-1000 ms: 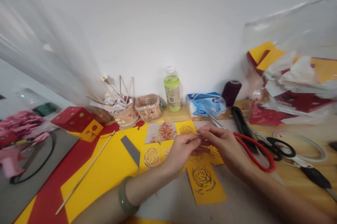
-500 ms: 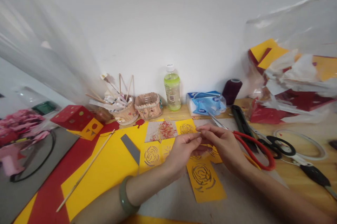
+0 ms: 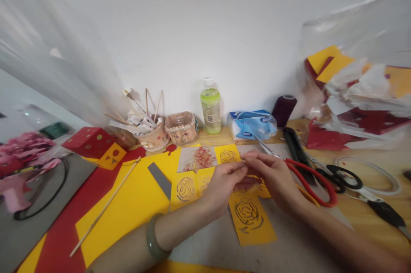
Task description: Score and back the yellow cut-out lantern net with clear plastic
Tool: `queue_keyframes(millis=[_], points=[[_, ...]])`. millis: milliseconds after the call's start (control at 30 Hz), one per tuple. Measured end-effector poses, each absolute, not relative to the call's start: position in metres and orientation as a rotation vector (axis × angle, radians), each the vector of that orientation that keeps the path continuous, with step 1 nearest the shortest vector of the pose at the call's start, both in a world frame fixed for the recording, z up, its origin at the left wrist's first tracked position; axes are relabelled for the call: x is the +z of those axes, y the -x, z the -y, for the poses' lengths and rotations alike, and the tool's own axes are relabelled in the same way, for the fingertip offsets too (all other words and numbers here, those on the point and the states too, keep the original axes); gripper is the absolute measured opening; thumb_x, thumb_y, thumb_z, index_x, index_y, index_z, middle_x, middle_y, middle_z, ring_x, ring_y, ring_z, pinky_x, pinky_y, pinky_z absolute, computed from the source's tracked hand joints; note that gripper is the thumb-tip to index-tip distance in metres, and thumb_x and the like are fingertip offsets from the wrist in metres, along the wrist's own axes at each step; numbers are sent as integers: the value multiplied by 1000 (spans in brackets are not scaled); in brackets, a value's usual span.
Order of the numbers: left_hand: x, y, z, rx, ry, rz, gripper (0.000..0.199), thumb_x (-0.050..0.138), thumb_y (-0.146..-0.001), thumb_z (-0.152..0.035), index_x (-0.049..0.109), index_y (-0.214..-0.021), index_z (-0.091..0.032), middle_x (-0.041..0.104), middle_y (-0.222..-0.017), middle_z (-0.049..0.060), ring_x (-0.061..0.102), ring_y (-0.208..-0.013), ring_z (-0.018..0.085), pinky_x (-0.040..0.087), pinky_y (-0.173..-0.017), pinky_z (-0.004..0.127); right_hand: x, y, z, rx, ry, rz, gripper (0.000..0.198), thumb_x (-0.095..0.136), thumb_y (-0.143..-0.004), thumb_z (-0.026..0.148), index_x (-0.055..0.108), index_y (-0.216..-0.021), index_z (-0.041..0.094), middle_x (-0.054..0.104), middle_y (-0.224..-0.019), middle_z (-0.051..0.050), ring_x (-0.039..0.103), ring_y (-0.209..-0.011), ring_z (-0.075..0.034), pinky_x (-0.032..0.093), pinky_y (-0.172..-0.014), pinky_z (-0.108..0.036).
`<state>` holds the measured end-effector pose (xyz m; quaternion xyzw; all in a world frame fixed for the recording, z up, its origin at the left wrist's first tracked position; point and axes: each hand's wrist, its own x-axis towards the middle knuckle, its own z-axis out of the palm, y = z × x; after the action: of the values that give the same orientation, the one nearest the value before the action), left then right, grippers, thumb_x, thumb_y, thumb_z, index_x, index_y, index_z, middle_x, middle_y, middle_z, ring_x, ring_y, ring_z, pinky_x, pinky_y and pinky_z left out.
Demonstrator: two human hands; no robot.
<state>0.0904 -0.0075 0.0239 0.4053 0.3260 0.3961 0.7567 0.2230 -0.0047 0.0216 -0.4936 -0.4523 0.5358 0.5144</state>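
Note:
My left hand (image 3: 223,185), with a green bangle (image 3: 155,238) on its wrist, meets my right hand (image 3: 271,174) in the middle of the work area. Thumbs and forefingers of both are pinched together at the tips. Whatever they hold is too small or too hidden to name. Below them lies a yellow card with a cut-out rose pattern (image 3: 269,232). More yellow cut-out cards, such as one with a swirl (image 3: 185,188), lie behind and left of the hands, partly covered by them. Red-handled scissors (image 3: 327,189) rest beside my right wrist.
At left are yellow paper (image 3: 128,209), a thin stick (image 3: 104,207), a grey strip (image 3: 159,180) and a red box (image 3: 91,142). Along the wall stand a basket (image 3: 181,129), a bottle (image 3: 211,112) and a tissue pack (image 3: 252,125). Black-handled scissors (image 3: 348,176) lie right, near a scrap-filled bag (image 3: 362,106).
The view has shifted very slightly. Both hands keep the same pinched pose at the same spot, and nothing on the table has visibly moved.

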Motion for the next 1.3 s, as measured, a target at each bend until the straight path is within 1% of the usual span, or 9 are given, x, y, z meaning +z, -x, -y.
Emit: queue_keyframes(millis=[133, 333, 400, 500, 600, 767, 900, 1100, 1300], points=[[22, -90, 9, 851, -869, -698, 33, 66, -77, -35, 68, -100, -11, 69, -103, 13, 66, -80, 17, 45, -78, 27, 24, -222, 6, 1313, 1177, 1100, 27, 68, -70, 44, 67, -72, 18, 60, -69, -1, 54, -63, -12, 42, -56, -23], [23, -91, 9, 871, -843, -679, 30, 67, -75, -36, 68, -95, -12, 70, -97, 11, 67, -80, 18, 45, -71, 25, 19, -223, 3, 1264, 1185, 1104, 22, 71, -66, 38, 69, -77, 19, 64, -77, -1, 58, -71, -13, 44, -61, -24], [24, -91, 8, 869, -848, -679, 30, 67, -76, -35, 68, -95, -13, 70, -96, 10, 67, -79, 18, 45, -72, 26, 20, -223, 3, 1292, 1185, 1088, 24, 70, -66, 40, 69, -78, 19, 63, -75, -1, 57, -68, -13, 43, -58, -23], [25, -90, 8, 857, -869, -668, 29, 64, -78, -34, 68, -97, -12, 70, -97, 11, 67, -80, 17, 45, -75, 27, 23, -223, 5, 1320, 1181, 1077, 26, 68, -68, 43, 68, -74, 18, 62, -71, -2, 55, -64, -12, 42, -54, -22], [24, -90, 9, 847, -874, -682, 28, 62, -80, -33, 68, -97, -12, 70, -98, 11, 67, -80, 17, 45, -76, 27, 24, -222, 6, 1306, 1182, 1096, 25, 68, -69, 42, 67, -72, 18, 62, -74, -2, 56, -67, -13, 43, -56, -22], [24, -90, 9, 864, -841, -701, 28, 65, -77, -33, 68, -95, -12, 69, -100, 11, 67, -79, 17, 46, -73, 27, 19, -223, 3, 1272, 1199, 1092, 23, 70, -66, 39, 70, -78, 19, 65, -79, -3, 59, -70, -15, 45, -60, -25], [24, -90, 9, 850, -839, -693, 30, 66, -77, -35, 69, -98, -13, 69, -98, 10, 67, -80, 17, 46, -78, 29, 18, -223, 3, 1291, 1191, 1077, 26, 69, -67, 43, 71, -75, 19, 65, -80, -4, 59, -69, -14, 44, -57, -24], [23, -90, 7, 858, -844, -697, 32, 67, -76, -37, 69, -95, -12, 68, -99, 11, 66, -81, 19, 45, -78, 30, 16, -224, 2, 1236, 1184, 1099, 23, 72, -65, 39, 72, -78, 20, 67, -84, -3, 60, -76, -16, 46, -65, -25], [22, -89, 8, 834, -867, -709, 30, 64, -79, -37, 68, -99, -15, 68, -100, 11, 66, -84, 19, 44, -77, 28, 18, -223, 3, 1286, 1174, 1099, 21, 71, -67, 40, 70, -73, 20, 66, -82, -2, 60, -73, -14, 46, -64, -24]])
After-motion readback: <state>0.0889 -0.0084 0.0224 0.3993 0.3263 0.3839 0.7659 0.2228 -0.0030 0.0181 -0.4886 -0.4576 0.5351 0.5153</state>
